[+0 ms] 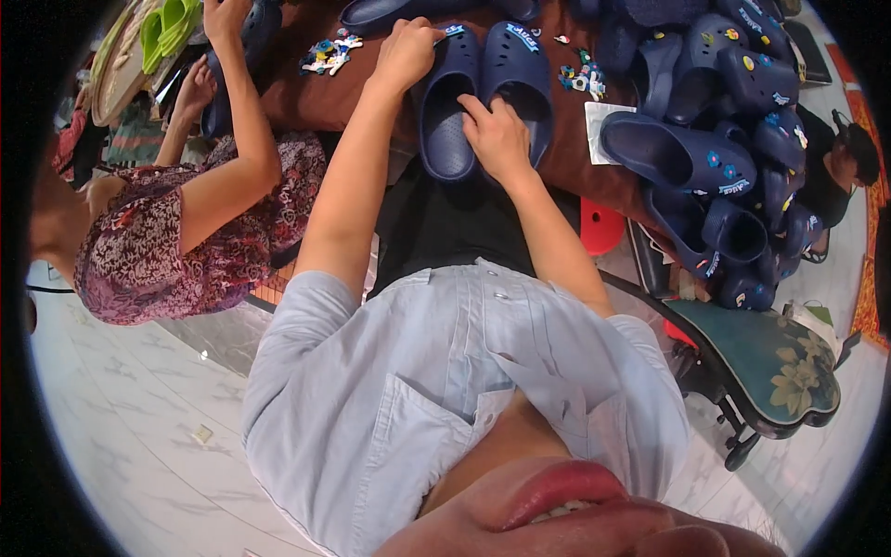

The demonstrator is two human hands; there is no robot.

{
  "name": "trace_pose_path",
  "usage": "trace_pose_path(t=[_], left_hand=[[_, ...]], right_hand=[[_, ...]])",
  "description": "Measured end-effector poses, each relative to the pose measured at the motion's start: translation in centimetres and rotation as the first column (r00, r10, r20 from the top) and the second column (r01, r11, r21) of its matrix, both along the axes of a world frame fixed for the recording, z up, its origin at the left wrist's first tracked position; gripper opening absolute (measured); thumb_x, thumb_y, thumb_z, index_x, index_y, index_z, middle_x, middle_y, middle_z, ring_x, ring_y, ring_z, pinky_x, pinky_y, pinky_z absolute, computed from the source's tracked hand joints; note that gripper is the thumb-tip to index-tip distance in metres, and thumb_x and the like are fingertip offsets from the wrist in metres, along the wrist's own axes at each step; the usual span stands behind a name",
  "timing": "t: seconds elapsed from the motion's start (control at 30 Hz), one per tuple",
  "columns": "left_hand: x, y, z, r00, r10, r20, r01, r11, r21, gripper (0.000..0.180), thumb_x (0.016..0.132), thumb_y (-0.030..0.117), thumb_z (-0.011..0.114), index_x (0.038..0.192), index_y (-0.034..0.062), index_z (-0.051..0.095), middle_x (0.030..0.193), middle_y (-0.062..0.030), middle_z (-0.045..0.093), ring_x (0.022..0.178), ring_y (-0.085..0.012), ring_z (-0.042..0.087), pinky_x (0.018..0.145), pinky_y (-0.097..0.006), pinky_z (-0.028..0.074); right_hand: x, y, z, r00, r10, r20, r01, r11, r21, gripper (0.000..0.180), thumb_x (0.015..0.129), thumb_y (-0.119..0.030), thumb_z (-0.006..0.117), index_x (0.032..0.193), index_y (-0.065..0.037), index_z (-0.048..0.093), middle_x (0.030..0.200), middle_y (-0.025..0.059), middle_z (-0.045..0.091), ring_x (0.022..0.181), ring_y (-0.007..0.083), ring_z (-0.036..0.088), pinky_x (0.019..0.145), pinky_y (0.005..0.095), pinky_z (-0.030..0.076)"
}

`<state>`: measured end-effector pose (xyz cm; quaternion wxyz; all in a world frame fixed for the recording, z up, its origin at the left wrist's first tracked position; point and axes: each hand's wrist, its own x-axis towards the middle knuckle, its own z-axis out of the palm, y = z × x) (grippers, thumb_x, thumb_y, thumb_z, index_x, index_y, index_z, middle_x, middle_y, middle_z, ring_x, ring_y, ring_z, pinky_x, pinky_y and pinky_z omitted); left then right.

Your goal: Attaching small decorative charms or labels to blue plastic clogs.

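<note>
Two navy clogs (449, 153) lie at the near edge of the brown surface (297, 104), bare strips on both sides. Left hand (406, 56) curls at one toe label (451, 31); right hand (499, 139) bends over their openings; whether either grips, I cannot tell.

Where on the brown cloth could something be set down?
Bare cloth shows this side of the left charms, beside the left forearm. A narrower strip lies between the clog pair and white packet. The right side is crowded with heaped clogs.

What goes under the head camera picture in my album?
Left hand and right hand at two blue clogs, more clogs piled at right.
</note>
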<state>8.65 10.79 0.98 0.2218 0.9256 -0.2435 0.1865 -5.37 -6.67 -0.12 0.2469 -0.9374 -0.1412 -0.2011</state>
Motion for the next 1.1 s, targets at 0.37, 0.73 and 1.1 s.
trace_pose_path(t=[0.37,0.73,1.1], left_hand=[[-0.1,-0.1,0.0,0.998,0.064,0.017,-0.066,0.937,0.343,0.024,0.091,0.02,0.053,0.103,0.0131,0.072,0.12,-0.0139,0.061,0.128,-0.0399,0.043,0.095,-0.053,0.047],[0.5,-1.5,1.4,0.995,0.079,-0.058,-0.042,0.878,0.477,0.026,0.09,0.021,0.053,0.105,0.0071,0.07,0.124,-0.0156,0.059,0.13,-0.041,0.04,0.094,-0.056,0.047],[0.1,-1.2,0.4,0.997,0.077,-0.026,-0.067,0.956,0.287,0.029,0.089,0.013,0.052,0.111,0.0154,0.071,0.115,-0.016,0.062,0.121,-0.0424,0.048,0.094,-0.049,0.049]], right_hand=[[-0.6,0.0,-0.5,1.0,0.008,0.028,-0.009,1.0,0.01,0.029,0.082,-0.019,0.064,0.111,-0.019,0.065,0.085,0.0141,0.058,0.081,0.0331,0.062,0.069,0.0445,0.053],[-1.6,-1.1,1.1,0.996,0.084,0.012,-0.084,0.996,0.029,0.029,0.088,-0.024,0.062,0.116,-0.016,0.063,0.085,0.0157,0.06,0.083,0.0354,0.063,0.075,0.0459,0.052],[-12.1,-11.3,23.6,0.322,0.741,0.59,-0.916,0.086,0.392,0.043,0.098,-0.031,0.045,0.077,0.0,0.067,0.055,0.0093,0.053,0.043,0.016,0.045,0.099,0.0518,0.045]])
